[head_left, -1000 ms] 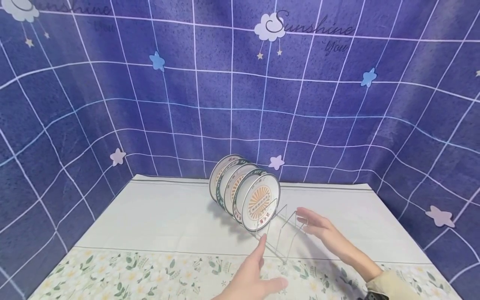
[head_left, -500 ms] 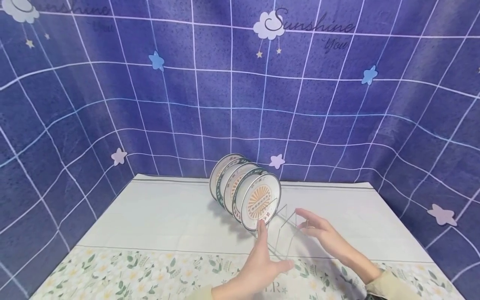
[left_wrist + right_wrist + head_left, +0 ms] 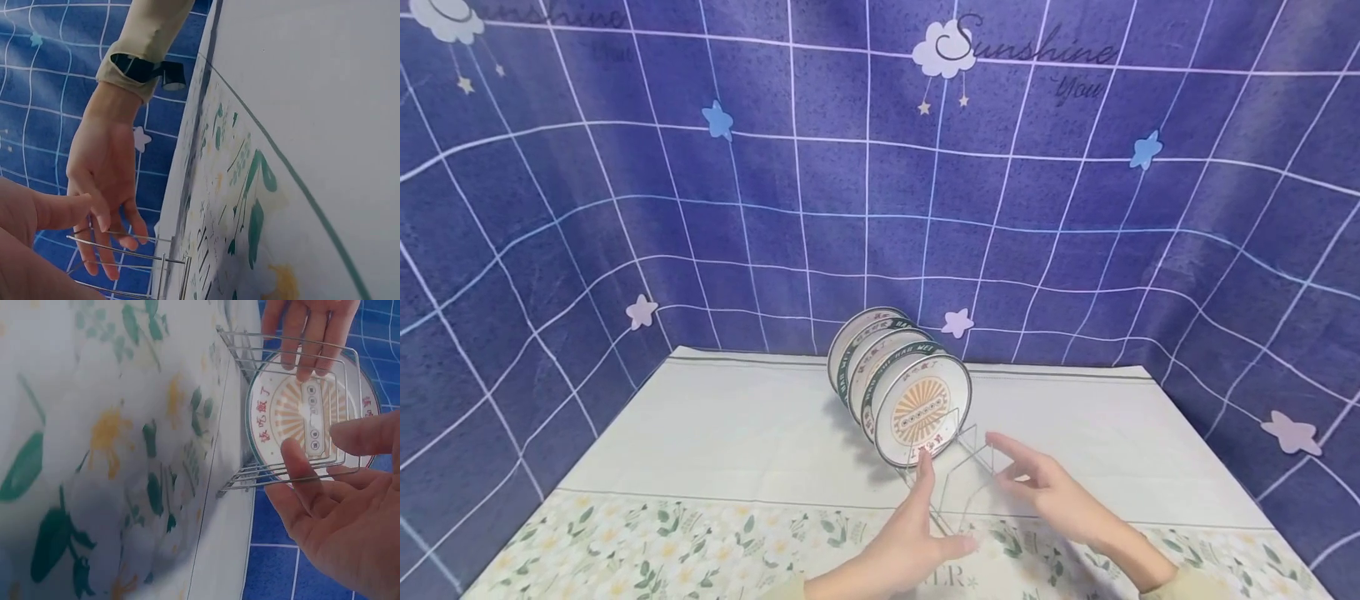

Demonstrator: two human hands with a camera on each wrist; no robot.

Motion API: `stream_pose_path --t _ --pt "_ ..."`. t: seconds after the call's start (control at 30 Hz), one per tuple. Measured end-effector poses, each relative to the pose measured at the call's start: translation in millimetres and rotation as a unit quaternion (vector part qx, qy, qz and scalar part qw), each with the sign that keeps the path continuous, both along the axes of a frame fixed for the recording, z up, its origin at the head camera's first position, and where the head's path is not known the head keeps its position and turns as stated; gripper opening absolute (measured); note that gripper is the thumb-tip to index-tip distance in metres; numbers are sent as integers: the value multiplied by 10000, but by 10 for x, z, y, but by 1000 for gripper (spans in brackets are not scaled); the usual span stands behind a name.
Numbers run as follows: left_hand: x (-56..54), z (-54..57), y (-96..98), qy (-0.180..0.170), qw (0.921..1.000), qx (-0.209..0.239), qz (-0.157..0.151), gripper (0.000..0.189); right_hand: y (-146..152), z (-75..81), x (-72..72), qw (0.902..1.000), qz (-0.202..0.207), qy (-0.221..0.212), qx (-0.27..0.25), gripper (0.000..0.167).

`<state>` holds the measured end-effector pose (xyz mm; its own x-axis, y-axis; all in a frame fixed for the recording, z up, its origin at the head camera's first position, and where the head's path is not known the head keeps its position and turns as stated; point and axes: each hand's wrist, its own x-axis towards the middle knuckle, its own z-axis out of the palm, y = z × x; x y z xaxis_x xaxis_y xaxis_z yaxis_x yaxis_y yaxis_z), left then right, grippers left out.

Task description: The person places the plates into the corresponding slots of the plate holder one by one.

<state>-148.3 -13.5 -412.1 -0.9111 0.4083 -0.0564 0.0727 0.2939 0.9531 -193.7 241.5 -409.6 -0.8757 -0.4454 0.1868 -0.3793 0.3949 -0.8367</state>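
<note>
A silver wire dish rack (image 3: 340,359) stands on the table, angled toward me. Several white plates with green rims (image 3: 922,408) stand on edge in its far part, the front one bearing an orange sunburst. At the rack's left side, my left hand (image 3: 898,537) has its fingers reaching along the wires, with the thumb spread toward the near end. My right hand (image 3: 1063,500) is at the right side, index finger at the wire dividers and thumb apart below. In the right wrist view, loosely bent right fingers (image 3: 300,462) overlap the wires; exact contact is unclear.
A white cloth with a flowered front band (image 3: 700,542) covers the table. Blue-purple grid-patterned curtains (image 3: 760,233) rise behind it and at both sides. A dark band with a small camera (image 3: 140,70) sits on the right wrist.
The rack has turned, its near end swinging left, so the front plate faces me more. My left fingers came up against its left side; my right hand moved slightly nearer and left with it.
</note>
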Motion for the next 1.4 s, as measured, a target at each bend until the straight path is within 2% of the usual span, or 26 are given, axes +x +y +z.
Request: stream_pose_path --t 0.13,0.37,0.67,0.9,1.07,1.27,1.4 --pt "13 15 -71 58 9998 -129 -110 115 -27 6 45 9996 171 -152 -141 67" --pt "9 34 -191 216 9989 -390 -155 105 -61 18 76 9982 561 -1 -232 65" --pt "-67 22 -454 -162 9995 -233 -148 91 -172 14 82 9897 1107 -650 -634 63" --pt "-137 21 -672 20 9992 21 -398 83 -310 2 88 9860 1272 -831 -686 61" --pt "-137 23 -734 140 9985 17 -538 82 -371 -13 102 9862 1254 -779 -748 61" --pt "-158 21 -789 280 9979 -18 -579 83 -446 -5 133 9871 1257 -569 -811 58" --pt "-183 26 -834 320 9976 69 -616 83 -525 14 156 9873 1205 -588 -846 56"
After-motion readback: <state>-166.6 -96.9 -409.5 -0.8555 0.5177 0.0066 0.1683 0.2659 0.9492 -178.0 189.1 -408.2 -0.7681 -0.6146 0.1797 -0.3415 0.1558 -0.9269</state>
